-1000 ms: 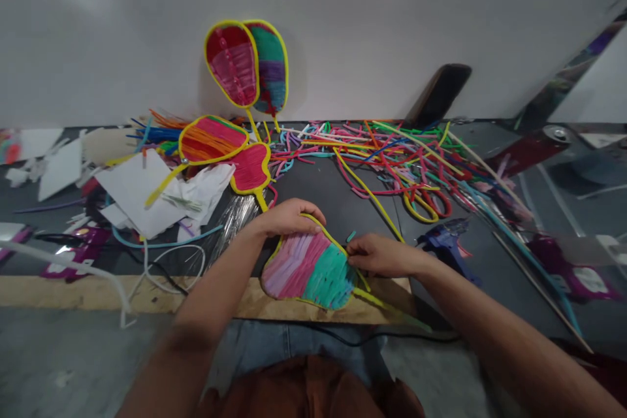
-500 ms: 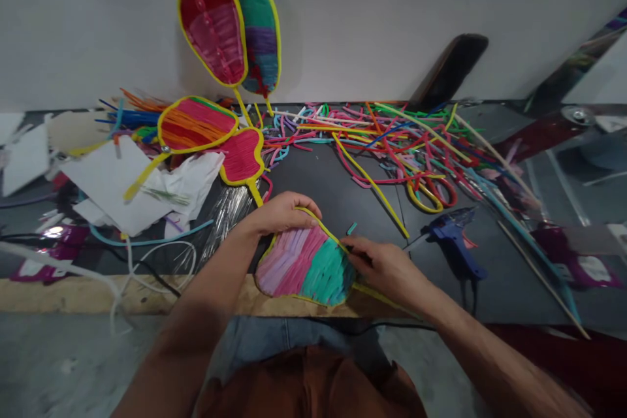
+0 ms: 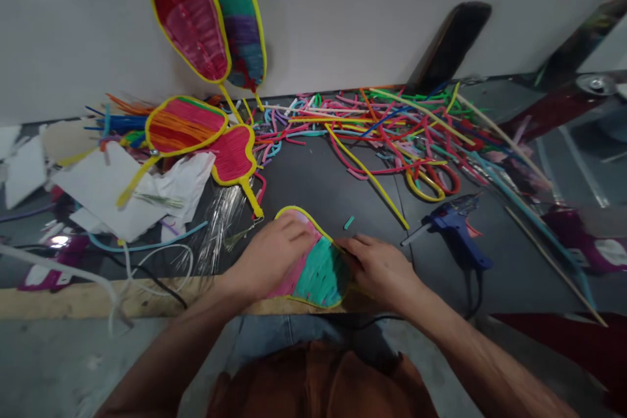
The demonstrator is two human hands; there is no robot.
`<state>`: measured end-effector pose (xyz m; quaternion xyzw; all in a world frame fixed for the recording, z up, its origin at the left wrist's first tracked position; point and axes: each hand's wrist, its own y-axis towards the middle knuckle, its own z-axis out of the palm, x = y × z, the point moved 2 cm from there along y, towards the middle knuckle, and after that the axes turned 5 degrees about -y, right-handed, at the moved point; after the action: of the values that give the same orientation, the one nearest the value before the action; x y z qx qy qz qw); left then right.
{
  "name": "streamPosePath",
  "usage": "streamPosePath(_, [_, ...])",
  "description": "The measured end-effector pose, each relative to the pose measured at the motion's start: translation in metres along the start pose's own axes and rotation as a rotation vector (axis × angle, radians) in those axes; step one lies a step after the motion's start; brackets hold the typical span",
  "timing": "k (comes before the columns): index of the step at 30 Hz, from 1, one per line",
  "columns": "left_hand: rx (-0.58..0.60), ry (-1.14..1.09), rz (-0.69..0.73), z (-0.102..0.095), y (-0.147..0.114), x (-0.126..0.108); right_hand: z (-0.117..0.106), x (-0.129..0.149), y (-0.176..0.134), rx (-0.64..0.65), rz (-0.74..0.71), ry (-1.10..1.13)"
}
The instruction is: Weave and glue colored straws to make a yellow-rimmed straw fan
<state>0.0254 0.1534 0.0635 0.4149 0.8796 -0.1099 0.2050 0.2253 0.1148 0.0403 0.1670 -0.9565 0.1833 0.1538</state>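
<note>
A fan-shaped pipe-cleaner piece (image 3: 321, 268), pink and teal with a yellow border, lies at the table's front edge below me. My left hand (image 3: 274, 251) rests flat across its pink side, fingers stretched out over the surface and covering much of it. At the right end, my right hand (image 3: 379, 268) pinches the yellow border between thumb and fingers; its handle is mostly hidden under that hand. A short teal offcut (image 3: 349, 222) sits just beyond the piece. To the right lies a blue glue gun (image 3: 453, 228), its nozzle towards my right hand.
Loose pipe cleaners (image 3: 343, 114) are heaped along the wall, with scissors (image 3: 426, 183) at their near side. Finished yellow-edged fans (image 3: 189, 124) lie and lean at the left, beside white paper scraps (image 3: 112, 189) and silvery strands (image 3: 218, 228). A dark phone-like slab (image 3: 455, 46) leans on the wall.
My left hand has slid from the far border down onto the pink side and flattened there. My right hand stays at the right end. The view has shifted slightly.
</note>
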Motion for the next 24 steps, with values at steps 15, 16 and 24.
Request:
streamPosePath(15, [-0.082,-0.151,-0.127,0.052,-0.027,0.007,-0.001,0.005,0.026,-0.033,-0.074,0.032])
streamPosePath(16, [-0.074,-0.149,-0.136,0.053,-0.027,0.007,0.000,0.006,0.028,-0.024,-0.069,0.025])
streamPosePath(24, [-0.129,-0.386,-0.227,0.053,-0.025,0.006,0.002,0.006,0.031,-0.012,-0.092,0.058])
